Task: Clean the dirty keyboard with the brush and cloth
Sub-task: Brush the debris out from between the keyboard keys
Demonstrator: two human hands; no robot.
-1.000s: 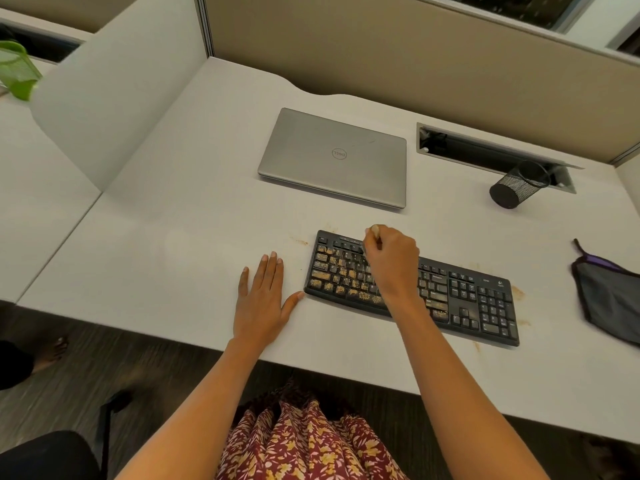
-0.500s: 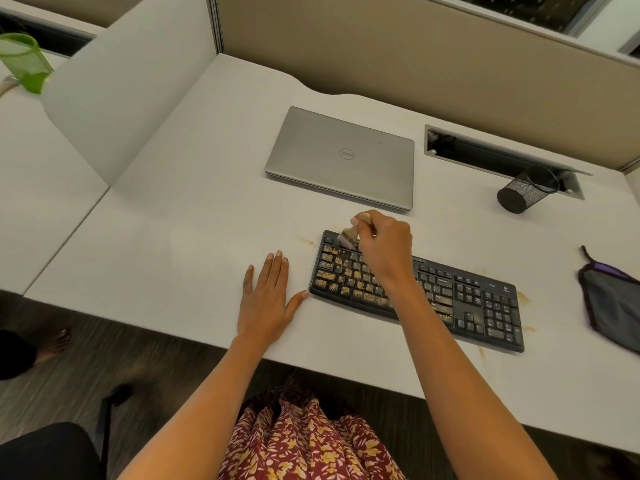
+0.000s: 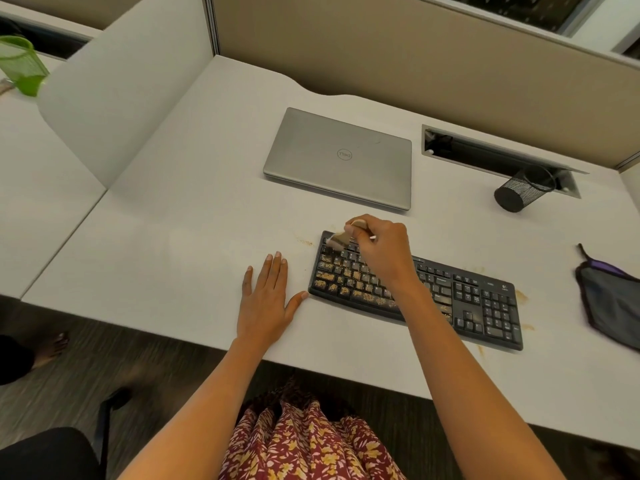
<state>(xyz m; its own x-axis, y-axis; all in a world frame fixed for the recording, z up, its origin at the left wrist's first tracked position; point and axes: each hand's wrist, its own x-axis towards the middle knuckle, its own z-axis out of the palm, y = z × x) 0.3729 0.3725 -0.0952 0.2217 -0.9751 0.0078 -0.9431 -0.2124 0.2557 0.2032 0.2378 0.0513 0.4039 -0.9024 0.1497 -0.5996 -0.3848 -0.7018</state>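
Note:
A black keyboard [image 3: 478, 303] lies on the white desk, its left half strewn with tan crumbs. My right hand [image 3: 384, 251] grips a small brush [image 3: 341, 239] whose bristles touch the keyboard's top left corner. My left hand [image 3: 266, 299] rests flat on the desk just left of the keyboard, thumb touching its front left corner. A dark grey cloth [image 3: 613, 299] with purple trim lies at the right edge of the desk.
A closed silver laptop [image 3: 341, 157] sits behind the keyboard. A black mesh pen cup [image 3: 516, 192] lies on its side by a cable slot [image 3: 491, 150]. Crumbs dot the desk [image 3: 173, 237] near both keyboard ends. A green mesh cup [image 3: 20, 64] stands far left.
My right hand has carried the brush leftward and away from me, from the middle of the left key block to the keyboard's top left corner. My left hand has stayed put.

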